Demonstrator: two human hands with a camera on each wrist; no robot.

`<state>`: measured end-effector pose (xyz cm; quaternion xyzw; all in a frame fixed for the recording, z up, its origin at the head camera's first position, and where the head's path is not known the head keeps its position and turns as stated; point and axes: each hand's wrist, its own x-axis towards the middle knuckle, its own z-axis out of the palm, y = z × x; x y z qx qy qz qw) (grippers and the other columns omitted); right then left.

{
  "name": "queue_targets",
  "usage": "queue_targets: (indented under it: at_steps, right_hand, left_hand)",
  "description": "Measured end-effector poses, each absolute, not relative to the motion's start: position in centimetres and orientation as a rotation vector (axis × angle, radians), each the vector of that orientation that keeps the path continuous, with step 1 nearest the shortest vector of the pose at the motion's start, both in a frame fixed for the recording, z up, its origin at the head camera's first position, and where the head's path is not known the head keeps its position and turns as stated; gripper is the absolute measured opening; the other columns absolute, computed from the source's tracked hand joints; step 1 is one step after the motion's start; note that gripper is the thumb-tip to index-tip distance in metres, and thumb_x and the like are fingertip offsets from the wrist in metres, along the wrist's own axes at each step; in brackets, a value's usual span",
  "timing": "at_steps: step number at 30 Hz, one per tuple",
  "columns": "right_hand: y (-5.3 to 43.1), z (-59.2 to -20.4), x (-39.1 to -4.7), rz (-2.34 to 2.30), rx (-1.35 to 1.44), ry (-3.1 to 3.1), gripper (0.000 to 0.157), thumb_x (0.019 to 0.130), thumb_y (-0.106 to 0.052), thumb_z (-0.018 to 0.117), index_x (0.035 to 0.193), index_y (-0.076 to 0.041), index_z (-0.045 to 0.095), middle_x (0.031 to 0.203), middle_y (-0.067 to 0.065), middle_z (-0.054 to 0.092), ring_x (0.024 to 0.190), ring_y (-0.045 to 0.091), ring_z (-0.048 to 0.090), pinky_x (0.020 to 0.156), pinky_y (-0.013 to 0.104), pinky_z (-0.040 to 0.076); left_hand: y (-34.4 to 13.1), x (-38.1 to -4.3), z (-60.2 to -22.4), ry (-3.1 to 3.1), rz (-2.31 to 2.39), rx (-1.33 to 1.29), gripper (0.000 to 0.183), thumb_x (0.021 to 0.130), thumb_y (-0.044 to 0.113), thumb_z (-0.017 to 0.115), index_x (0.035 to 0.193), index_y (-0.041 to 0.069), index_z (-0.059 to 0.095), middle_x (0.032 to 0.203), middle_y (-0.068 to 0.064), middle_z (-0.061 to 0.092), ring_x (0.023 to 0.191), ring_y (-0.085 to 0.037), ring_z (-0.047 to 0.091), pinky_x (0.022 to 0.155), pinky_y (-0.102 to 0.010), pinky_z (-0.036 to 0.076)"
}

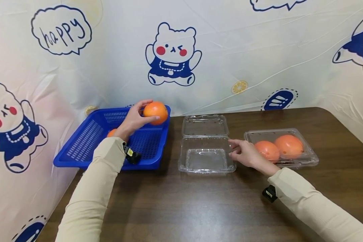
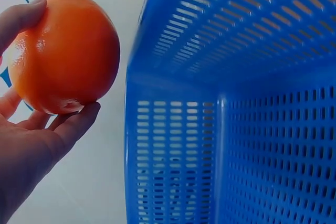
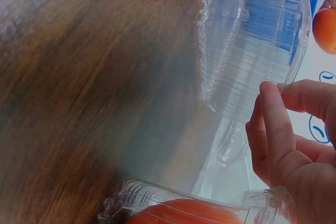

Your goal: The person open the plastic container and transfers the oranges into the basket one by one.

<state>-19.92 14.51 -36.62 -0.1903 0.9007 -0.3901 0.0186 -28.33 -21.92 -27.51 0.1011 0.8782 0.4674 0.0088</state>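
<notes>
In the head view my left hand [image 1: 135, 118] grips an orange [image 1: 156, 113] above the back right part of a blue plastic basket [image 1: 161, 144]. The left wrist view shows my thumb and fingers spread round that orange [image 2: 68, 53], beside the basket's wall [image 2: 173, 90]. A second orange [image 1: 111, 133] lies in the basket, partly hidden by my left forearm. My right hand [image 1: 247, 154] is at the right edge of a clear plastic clamshell box [image 1: 207, 158], its lid folded back. Its loosely bent fingertips [image 3: 271, 92] appear to touch the box's rim [image 3: 296, 64].
To the right stands a closed clear clamshell box [image 1: 310, 160] with oranges [image 1: 288, 146] inside, partly behind my right hand. Everything rests on a dark brown wooden table [image 1: 199, 205]. A printed cloth [image 1: 118, 43] with cartoon bears hangs behind and at the left.
</notes>
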Motion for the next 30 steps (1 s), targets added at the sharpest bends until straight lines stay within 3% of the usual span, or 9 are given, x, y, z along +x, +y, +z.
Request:
queue_targets:
  at_steps: [30]
  right_hand:
    - [14.6,-36.7,-20.1,-1.207,-0.591,2.801,0.046,0.077,0.001,0.061,0.119,0.014,0.045,0.101,0.024,0.058,0.081,0.026,0.061,0.063,0.031,0.05]
  left_hand:
    - [-23.8,-29.5,-27.8,2.738,1.293,0.271,0.069,0.076,0.027,0.07,0.133,0.011,0.035,0.131,-0.014,0.037,0.115,-0.032,0.036,0.093,-0.05,0.033]
